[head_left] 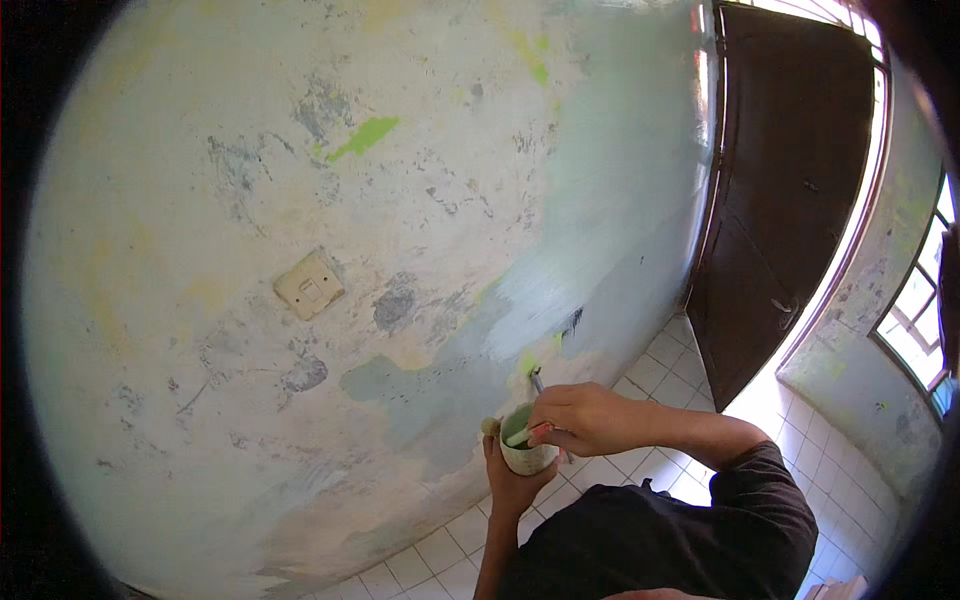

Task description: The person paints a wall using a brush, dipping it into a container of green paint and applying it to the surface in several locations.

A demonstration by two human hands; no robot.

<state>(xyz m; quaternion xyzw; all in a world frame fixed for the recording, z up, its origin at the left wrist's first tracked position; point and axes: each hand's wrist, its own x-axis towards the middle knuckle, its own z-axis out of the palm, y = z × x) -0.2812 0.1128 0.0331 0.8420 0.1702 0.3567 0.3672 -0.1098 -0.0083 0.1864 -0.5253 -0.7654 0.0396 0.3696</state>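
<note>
Against the lower part of the patchy wall, my left hand (513, 490) is wrapped round a small pale pot (527, 460) with green paint-like stuff inside. My right hand (588, 418) is closed over the pot's mouth, gripping a slim tool (517, 437). The tool's pale end dips into the pot, and a grey, metal-looking end sticks up past my fingers. Its exact kind is hard to tell, as my fingers cover its middle. A small round beige knob-like thing (490, 427) shows at the pot's left rim, by my left fingers.
The wall (450, 250) in front has peeling, grey-scuffed paint and fresher pale blue-green areas. A cream switch plate (308, 285) is fixed to it. White floor tiles (440, 550) run along its foot. At the right stand a dark brown door (790, 190) and a barred window (915, 310).
</note>
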